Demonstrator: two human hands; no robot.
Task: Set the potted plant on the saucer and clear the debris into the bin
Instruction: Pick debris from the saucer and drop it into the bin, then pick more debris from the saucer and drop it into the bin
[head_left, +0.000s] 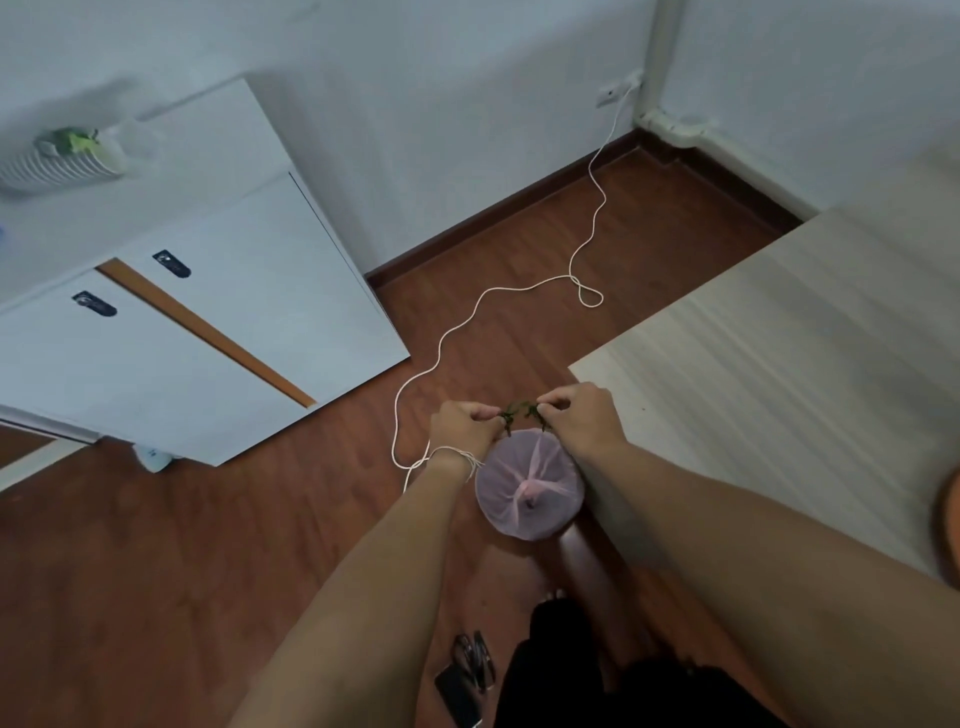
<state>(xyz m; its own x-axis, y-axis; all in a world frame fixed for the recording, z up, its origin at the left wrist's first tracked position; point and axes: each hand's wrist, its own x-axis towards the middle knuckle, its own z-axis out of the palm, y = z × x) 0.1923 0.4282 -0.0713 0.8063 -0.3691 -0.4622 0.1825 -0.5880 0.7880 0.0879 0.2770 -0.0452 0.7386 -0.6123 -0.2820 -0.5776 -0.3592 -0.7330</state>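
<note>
My left hand (466, 423) and my right hand (584, 415) pinch a small bunch of green plant debris (522, 413) between their fingertips. They hold it just above the far rim of a small round bin (519, 514) lined with a pink bag, which stands on the wooden floor beside the table's corner. A ribbed white pot with a green plant (67, 156) stands on top of the white cabinet at the far left, blurred. No saucer is visible.
A pale wooden table (779, 353) fills the right side. A white cabinet (208, 322) stands on the left. A white cable (467, 322) snakes over the floor from a wall socket to my left wrist. Dark items, a phone and glasses (467, 670), lie by my feet.
</note>
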